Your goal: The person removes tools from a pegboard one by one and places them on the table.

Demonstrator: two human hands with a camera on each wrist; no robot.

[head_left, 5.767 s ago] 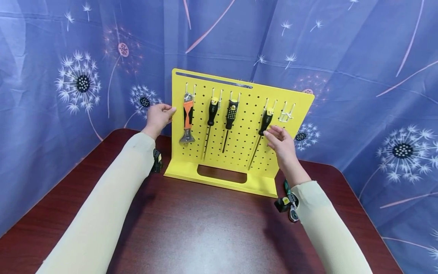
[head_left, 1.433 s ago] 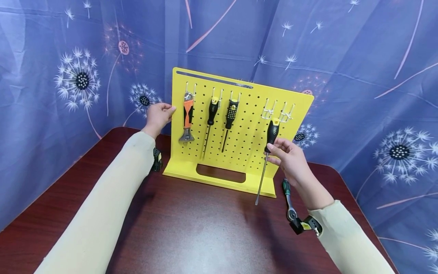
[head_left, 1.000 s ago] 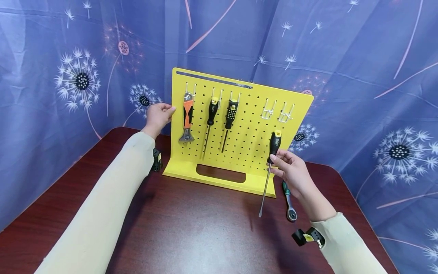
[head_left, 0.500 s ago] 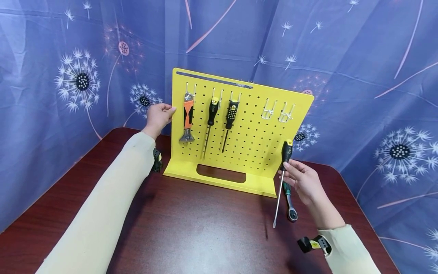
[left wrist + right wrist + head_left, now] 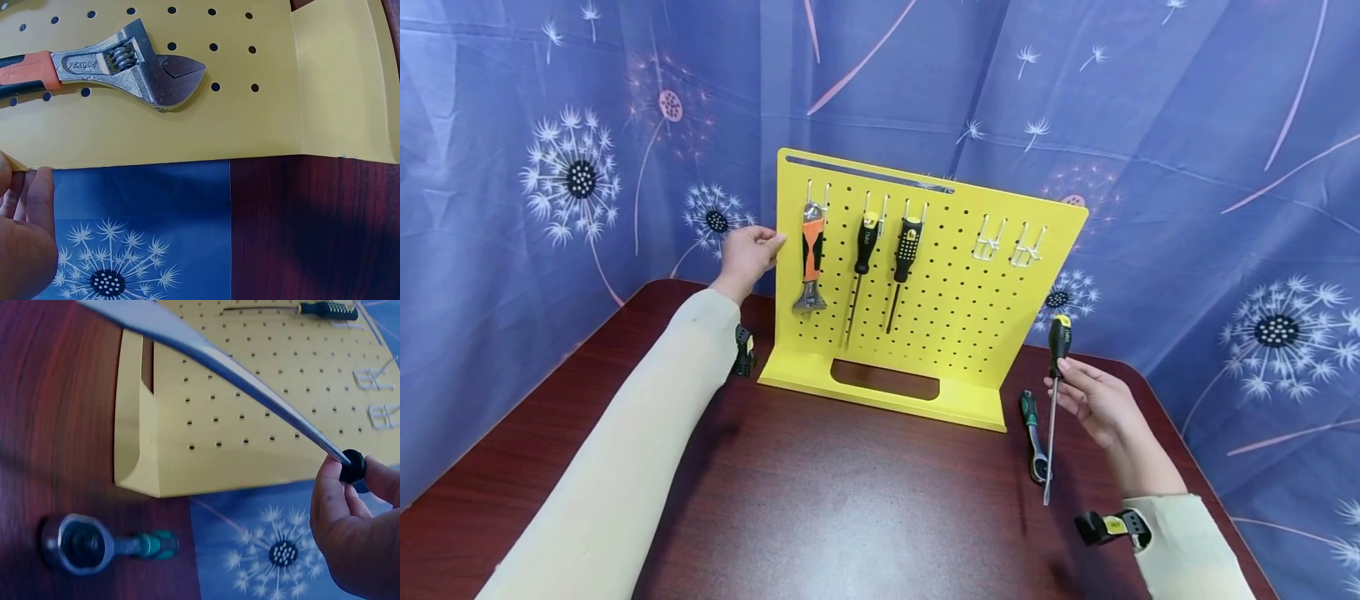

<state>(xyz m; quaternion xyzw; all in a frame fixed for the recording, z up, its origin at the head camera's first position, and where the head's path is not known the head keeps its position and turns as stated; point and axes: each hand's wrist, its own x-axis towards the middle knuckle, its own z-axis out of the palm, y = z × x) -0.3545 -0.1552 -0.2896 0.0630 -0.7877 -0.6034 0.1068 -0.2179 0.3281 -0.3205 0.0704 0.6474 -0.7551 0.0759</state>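
My right hand (image 5: pixel 1101 406) pinches a flat-blade screwdriver (image 5: pixel 1060 340) by the lower end of its black and yellow handle. It is held in the air right of the yellow pegboard (image 5: pixel 947 292), blade pointing down. In the head view the blade tip overlaps the head of a green-handled ratchet wrench (image 5: pixel 1032 421) lying on the table. My left hand (image 5: pixel 748 260) pinches the pegboard's left edge between thumb and fingers. Close to that hand hangs an orange and black adjustable wrench (image 5: pixel 131 65), jaw end down.
Two more screwdrivers, one plain-handled (image 5: pixel 867 243) and one with a dotted handle (image 5: pixel 907 250), hang mid-board. Two bare white hooks (image 5: pixel 988 240) are at the board's upper right. The dark red table (image 5: pixel 850 500) extends in front, with a blue dandelion curtain (image 5: pixel 887 75) behind.
The screwdriver has come off its right-side hook in my right hand. Over the last second it moved right and slightly down, away from the board. My left hand stays on the board's edge.
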